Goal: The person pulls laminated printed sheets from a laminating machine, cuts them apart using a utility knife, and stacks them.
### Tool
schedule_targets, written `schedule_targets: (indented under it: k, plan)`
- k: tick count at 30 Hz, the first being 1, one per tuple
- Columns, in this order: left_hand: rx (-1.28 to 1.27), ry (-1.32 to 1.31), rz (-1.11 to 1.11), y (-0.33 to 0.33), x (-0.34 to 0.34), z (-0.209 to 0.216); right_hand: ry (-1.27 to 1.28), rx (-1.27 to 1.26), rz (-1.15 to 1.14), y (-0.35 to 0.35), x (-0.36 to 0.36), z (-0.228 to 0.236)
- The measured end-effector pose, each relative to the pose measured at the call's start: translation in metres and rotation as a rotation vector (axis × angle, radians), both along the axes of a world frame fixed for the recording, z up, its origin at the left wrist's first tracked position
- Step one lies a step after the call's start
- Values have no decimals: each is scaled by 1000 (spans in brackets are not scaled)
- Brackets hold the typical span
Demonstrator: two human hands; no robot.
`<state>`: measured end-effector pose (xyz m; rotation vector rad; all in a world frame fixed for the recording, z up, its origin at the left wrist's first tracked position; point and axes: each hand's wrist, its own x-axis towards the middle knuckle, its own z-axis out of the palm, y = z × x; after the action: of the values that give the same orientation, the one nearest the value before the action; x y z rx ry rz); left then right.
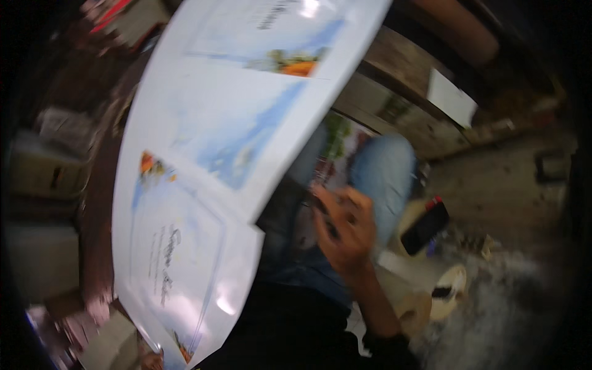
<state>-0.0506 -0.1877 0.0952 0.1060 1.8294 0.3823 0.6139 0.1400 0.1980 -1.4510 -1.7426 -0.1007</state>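
Observation:
A large glossy printed sheet point(203, 123) with pale blue card designs and small orange flowers curves up across the left and middle of the view. At the lower left, only a few fingers of my left hand point(152, 360) show, pinching the sheet's bottom edge. The sheet's right edge has a stepped notch near its middle. To the right of that notch my right hand point(348, 231) is raised above my lap, apart from the sheet. Its fingers are closed around a small dark tool point(331, 227), too blurred to name for certain.
My jeans-clad knee point(385, 166) is behind the right hand. A black phone-like slab point(425, 228) lies to the right, above sandals point(449, 293) on the grey floor. A white paper piece point(452, 97) rests on a wooden ledge. Another person's bare limb point(462, 31) appears at upper right.

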Motion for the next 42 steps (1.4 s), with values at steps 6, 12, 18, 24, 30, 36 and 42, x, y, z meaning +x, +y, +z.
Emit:
schedule_targets:
  k: [6, 12, 18, 24, 30, 36, 42]
  plan:
    - [2, 2, 24, 42, 33, -8, -101, 315, 99, 45, 35, -36]
    - [19, 8, 51, 9, -6, 35, -529, 277, 371, 56, 18, 13]
    - [37, 34, 122, -52, -32, 70, -447, 59, 627, 103, 21, 57]
    - [130, 99, 188, -88, -56, 72, 42, 206, 462, 155, 23, 110]
    - [114, 123, 86, 66, -21, -15, 78, 186, 510, 138, -4, 115]
    - [528, -336, 416, 201, 73, -125, -90, -38, 651, 101, -38, 101]
    - [975, -669, 298, 310, 290, 41, -317, -278, 899, 32, -78, 59]
